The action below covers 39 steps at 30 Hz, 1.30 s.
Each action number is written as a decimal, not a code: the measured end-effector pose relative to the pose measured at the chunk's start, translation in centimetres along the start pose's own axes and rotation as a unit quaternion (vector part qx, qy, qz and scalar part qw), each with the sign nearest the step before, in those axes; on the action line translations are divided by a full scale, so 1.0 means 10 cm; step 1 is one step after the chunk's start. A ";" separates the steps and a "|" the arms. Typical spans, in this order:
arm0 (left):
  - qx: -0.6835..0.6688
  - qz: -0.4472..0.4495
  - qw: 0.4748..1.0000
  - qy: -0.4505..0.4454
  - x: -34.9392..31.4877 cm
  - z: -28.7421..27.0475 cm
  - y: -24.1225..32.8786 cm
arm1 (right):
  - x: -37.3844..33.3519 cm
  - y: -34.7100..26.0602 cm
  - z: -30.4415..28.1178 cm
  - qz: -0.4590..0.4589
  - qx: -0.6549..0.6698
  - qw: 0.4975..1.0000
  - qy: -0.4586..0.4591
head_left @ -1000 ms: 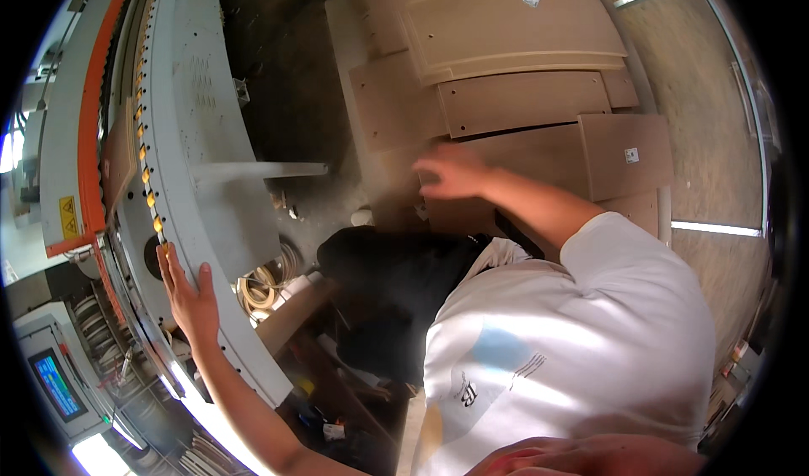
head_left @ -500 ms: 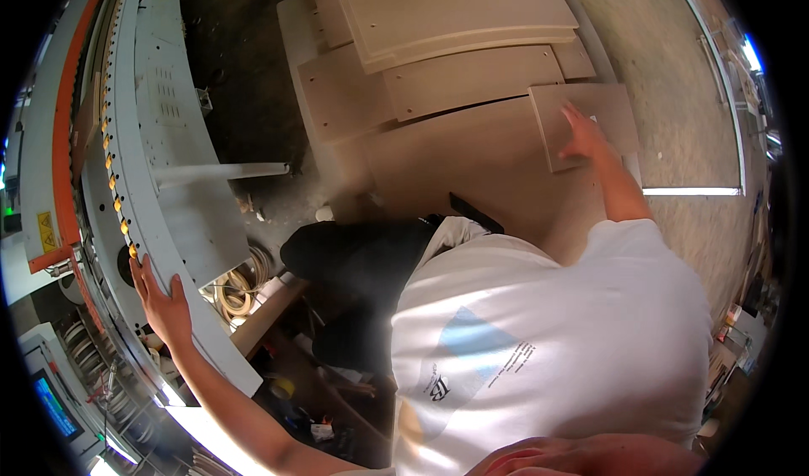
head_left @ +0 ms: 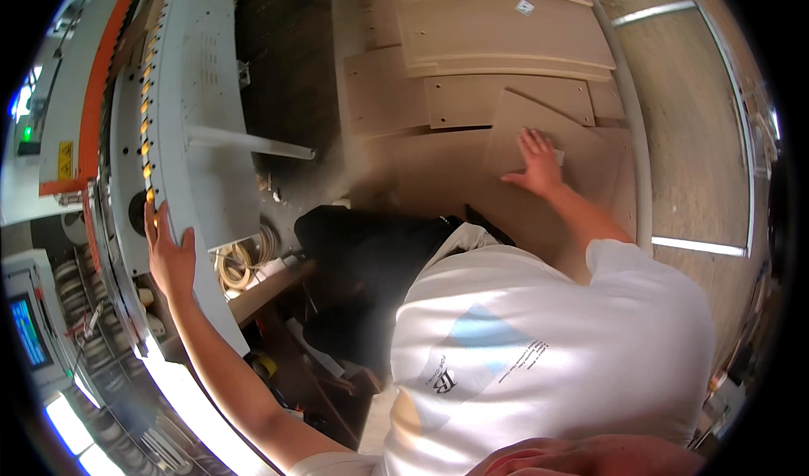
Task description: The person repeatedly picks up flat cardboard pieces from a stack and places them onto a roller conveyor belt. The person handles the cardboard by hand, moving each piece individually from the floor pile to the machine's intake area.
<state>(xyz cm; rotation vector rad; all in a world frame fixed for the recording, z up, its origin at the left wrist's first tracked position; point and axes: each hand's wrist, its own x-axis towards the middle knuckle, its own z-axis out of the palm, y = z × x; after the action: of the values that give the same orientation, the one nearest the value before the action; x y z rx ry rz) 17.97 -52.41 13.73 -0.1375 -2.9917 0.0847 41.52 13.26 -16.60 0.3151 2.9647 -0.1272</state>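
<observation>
Workshop floor (head_left: 282,72), dark, runs between machine and board pile. Right hand (head_left: 538,168): thumb out, fingers spread, laid on a loose brown board (head_left: 510,131), white label just beside the fingers. That board sits skewed on top of the pile, overlapping a narrow drilled panel (head_left: 472,98). Beyond that: larger stacked boards (head_left: 506,38), then a wood-toned surface (head_left: 691,147) with pale metal strips at far right. Left hand (head_left: 173,261): fingers extended, thumb apart, resting on the grey machine ledge (head_left: 190,114), fingertips at the near end of the yellow roller row (head_left: 145,126). Further out: orange machine strip (head_left: 99,105), lit screen (head_left: 28,331) lower left, pale coil (head_left: 232,267) under the ledge.
</observation>
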 end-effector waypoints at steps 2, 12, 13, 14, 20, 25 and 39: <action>0.014 0.006 1.000 0.015 -0.02 -0.03 -0.03 | 0.24 -0.57 0.08 -0.025 0.018 0.999 0.034; 0.013 0.002 1.000 0.015 -0.02 0.00 -0.12 | 0.73 -0.53 -0.17 0.038 0.054 0.998 -0.023; 0.015 -0.003 1.000 0.016 -0.01 0.00 -0.10 | 0.72 -0.40 -0.11 0.043 0.056 0.997 -0.031; 0.002 -0.017 1.000 0.008 -0.01 -0.02 -0.06 | 0.69 -0.43 -0.13 0.026 0.066 0.997 -0.043; -0.017 -0.011 0.999 0.035 -0.07 -0.04 -0.09 | 0.54 -0.80 -0.02 -0.039 0.102 0.994 0.019; -0.016 -0.013 1.000 0.023 -0.05 -0.03 -0.11 | 0.67 -0.55 0.02 0.093 0.405 0.902 -0.114; -0.006 0.001 1.000 0.030 -0.08 -0.03 -0.14 | 0.08 -1.24 0.39 0.229 0.848 0.439 -0.191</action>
<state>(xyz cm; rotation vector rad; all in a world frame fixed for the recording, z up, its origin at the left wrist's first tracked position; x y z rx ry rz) 18.70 -53.85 14.00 -0.1422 -2.9328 0.0604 38.61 0.91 -19.75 0.9571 1.0364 -2.4796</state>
